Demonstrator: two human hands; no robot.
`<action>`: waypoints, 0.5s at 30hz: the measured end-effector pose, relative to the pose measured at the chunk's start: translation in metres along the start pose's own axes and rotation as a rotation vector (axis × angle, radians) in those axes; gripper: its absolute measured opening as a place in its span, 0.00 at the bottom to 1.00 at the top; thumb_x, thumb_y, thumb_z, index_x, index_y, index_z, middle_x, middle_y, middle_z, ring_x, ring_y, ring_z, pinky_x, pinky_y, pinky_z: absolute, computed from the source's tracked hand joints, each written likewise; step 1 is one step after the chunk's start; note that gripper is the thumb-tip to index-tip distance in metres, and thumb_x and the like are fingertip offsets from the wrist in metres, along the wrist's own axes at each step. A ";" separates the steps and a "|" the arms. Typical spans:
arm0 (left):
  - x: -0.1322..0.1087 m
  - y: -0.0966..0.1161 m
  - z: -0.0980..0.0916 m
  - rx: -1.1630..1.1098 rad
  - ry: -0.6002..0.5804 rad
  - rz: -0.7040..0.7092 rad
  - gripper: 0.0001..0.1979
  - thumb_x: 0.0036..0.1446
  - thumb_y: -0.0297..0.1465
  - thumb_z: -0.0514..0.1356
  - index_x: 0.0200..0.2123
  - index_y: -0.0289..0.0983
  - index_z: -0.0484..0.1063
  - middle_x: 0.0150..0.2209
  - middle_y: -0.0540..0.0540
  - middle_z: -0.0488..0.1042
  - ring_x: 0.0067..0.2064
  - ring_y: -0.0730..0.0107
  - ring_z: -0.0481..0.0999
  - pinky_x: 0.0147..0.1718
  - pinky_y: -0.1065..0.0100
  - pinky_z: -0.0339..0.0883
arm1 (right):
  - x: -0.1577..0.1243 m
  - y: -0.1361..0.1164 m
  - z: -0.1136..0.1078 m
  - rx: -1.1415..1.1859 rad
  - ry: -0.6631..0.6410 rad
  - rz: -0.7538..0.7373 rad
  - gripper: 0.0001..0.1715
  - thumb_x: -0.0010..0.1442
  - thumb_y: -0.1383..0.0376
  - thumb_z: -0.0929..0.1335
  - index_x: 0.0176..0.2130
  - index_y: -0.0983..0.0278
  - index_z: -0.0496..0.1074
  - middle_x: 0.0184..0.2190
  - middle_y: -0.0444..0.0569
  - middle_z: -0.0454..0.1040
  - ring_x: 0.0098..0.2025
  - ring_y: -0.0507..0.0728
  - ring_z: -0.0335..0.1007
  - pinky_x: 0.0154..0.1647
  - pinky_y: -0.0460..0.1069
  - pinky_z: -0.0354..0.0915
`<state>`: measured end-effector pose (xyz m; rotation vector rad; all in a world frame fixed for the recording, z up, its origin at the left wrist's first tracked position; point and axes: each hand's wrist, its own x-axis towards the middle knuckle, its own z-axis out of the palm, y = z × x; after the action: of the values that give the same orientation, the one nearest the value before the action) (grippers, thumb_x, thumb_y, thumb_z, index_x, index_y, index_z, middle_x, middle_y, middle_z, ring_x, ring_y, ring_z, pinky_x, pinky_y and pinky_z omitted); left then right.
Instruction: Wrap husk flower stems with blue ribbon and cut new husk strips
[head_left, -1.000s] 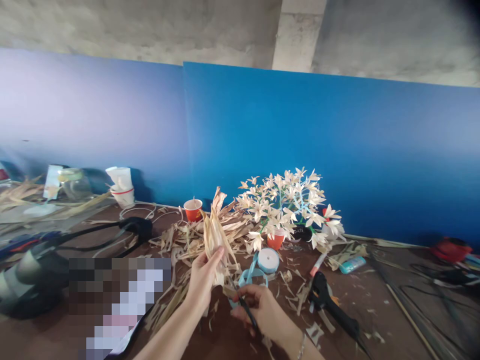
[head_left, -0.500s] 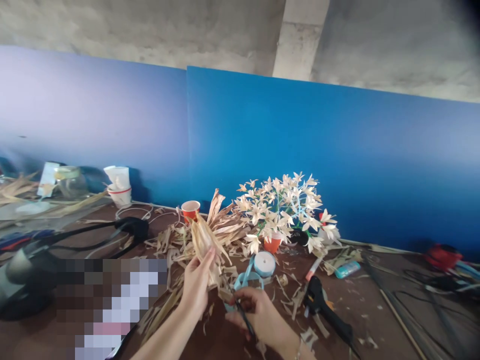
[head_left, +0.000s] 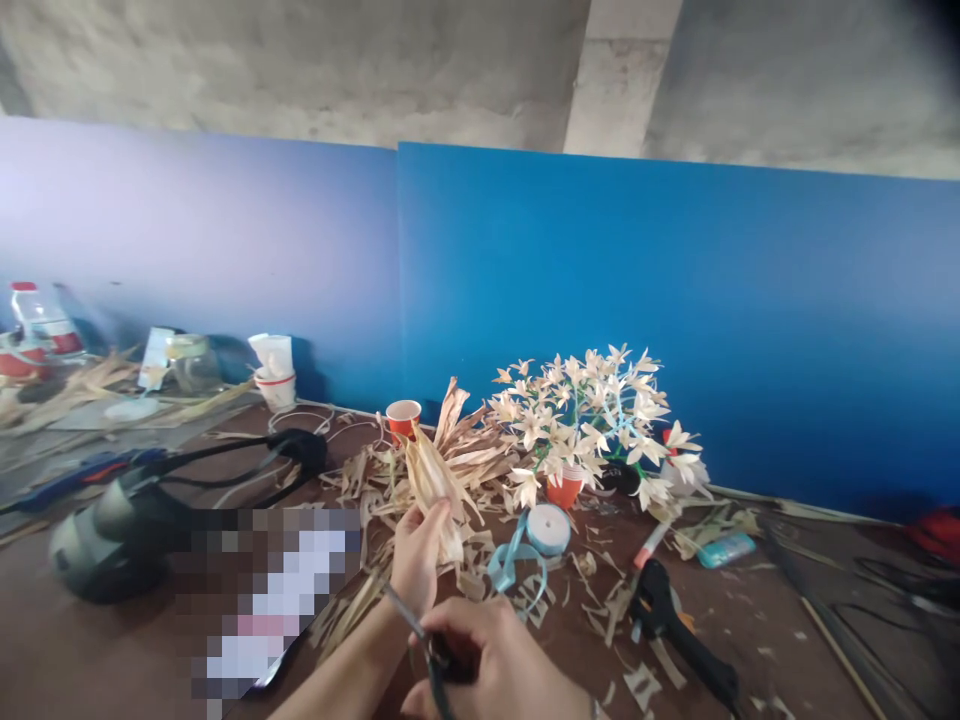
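A bundle of pale dried husks (head_left: 429, 472) is pinched in my left hand (head_left: 418, 560), its tips pointing up and away. My right hand (head_left: 491, 655) is closer to the camera, closed around dark-handled scissors (head_left: 430, 660); their thin blade points up and left, across my left wrist. Just beyond my right hand lie a loose light-blue ribbon (head_left: 517, 570) and its roll (head_left: 548, 529). White husk-like flowers on green and blue stems (head_left: 592, 415) stand in an orange cup (head_left: 564, 488) behind the roll.
Husk scraps litter the brown table (head_left: 780, 640). A black glue gun (head_left: 675, 630) lies at right, near a turquoise packet (head_left: 726, 550). Another orange cup (head_left: 403, 418) stands behind the husks. At left are a dark strapped object (head_left: 112, 550), a white cup (head_left: 276, 388) and a jar (head_left: 193, 362).
My right hand has come nearer the camera with the scissors, away from the ribbon. The scene has shifted rightward in view, while my left hand keeps hold of the husks.
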<state>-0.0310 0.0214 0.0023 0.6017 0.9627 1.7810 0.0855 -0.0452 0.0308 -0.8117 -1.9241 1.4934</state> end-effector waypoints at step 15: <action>0.008 0.005 -0.005 -0.085 0.007 -0.013 0.14 0.38 0.34 0.66 0.29 0.35 0.69 0.24 0.51 0.73 0.26 0.72 0.72 0.26 0.73 0.62 | 0.006 0.064 -0.040 0.203 0.253 0.214 0.26 0.41 0.51 0.72 0.33 0.67 0.68 0.14 0.37 0.60 0.13 0.44 0.51 0.11 0.41 0.54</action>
<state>-0.0410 0.0254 0.0035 0.5340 0.8889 1.8041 0.1191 -0.0032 -0.0227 -1.0815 -1.5133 1.5929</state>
